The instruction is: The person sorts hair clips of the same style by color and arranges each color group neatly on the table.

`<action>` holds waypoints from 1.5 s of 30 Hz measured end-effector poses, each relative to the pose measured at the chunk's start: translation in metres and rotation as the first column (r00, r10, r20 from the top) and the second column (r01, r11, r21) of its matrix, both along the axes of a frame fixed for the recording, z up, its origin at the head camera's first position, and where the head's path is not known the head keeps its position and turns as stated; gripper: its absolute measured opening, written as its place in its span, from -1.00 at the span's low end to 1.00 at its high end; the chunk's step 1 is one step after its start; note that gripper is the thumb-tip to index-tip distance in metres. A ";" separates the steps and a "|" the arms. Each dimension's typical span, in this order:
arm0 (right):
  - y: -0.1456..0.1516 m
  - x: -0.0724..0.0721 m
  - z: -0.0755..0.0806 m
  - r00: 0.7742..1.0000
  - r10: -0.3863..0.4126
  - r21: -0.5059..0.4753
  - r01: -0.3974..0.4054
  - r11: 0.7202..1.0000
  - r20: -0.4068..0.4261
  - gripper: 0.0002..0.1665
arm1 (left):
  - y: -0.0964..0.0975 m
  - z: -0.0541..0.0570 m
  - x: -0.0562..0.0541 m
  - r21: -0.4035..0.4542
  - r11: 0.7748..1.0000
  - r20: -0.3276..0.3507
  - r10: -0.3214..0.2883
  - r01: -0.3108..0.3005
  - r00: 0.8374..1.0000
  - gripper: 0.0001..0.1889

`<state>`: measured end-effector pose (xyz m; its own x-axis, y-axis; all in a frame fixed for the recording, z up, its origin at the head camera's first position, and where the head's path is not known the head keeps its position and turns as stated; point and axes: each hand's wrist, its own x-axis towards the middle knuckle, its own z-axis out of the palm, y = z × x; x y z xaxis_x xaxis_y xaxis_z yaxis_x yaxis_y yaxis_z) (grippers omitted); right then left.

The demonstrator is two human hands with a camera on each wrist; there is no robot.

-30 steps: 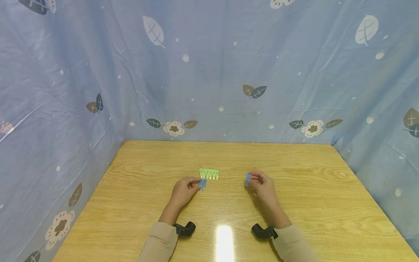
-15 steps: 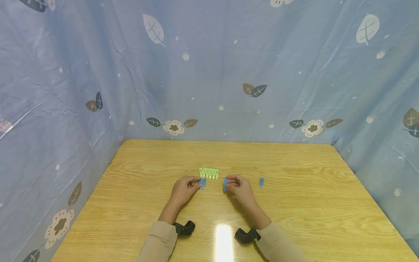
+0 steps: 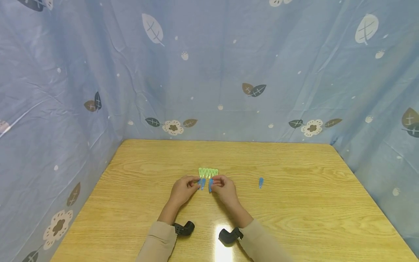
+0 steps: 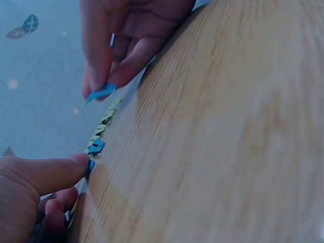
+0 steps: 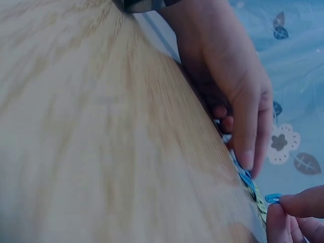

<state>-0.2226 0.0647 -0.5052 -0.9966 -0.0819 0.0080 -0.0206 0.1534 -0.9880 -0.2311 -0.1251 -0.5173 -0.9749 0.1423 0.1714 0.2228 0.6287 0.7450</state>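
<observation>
Several light green snap hair clips [image 3: 208,172] lie side by side in a row on the table. Just below the row's left end, my left hand [image 3: 184,189] pinches a blue hair clip [image 4: 91,166] against the tabletop, its fingers covering part of it. Right beside that one lies another blue hair clip [image 3: 203,183]. My right hand [image 3: 226,189] holds a third blue hair clip [image 3: 211,186] between thumb and fingertips, a short way to the right of the lying pair. In the left wrist view this clip [image 4: 103,92] is raised off the wood.
One more blue hair clip [image 3: 260,182] lies alone on the table's right side. The wooden table [image 3: 311,203] ends at a blue patterned curtain [image 3: 209,72] behind and at the sides. Black camera mounts [image 3: 184,228] sit on both wrists.
My right hand has carried its blue hair clip leftward from the table's right side to near the other blue clips, uncovering the lone clip. My left hand has stayed in place.
</observation>
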 end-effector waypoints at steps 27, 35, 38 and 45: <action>-0.029 -0.006 0.011 0.987 -0.046 0.418 0.107 0.902 -0.154 -0.80 | 0.000 0.004 0.000 0.006 1.000 -0.010 -0.002 0.002 1.000 -0.74; -0.026 -0.005 0.007 0.990 -0.052 0.343 0.094 0.935 -0.129 -0.77 | 0.000 0.004 0.000 0.002 1.000 -0.018 -0.002 0.002 1.000 -0.75; -0.022 -0.004 0.005 0.993 -0.022 0.318 0.059 0.946 -0.117 -0.74 | 0.000 0.004 0.001 0.011 1.000 -0.014 -0.007 0.007 1.000 -0.74; -0.013 -0.003 0.002 0.995 0.060 0.249 -0.040 0.968 -0.075 -0.64 | -0.001 0.002 0.001 -0.001 1.000 -0.014 -0.012 0.012 1.000 -0.74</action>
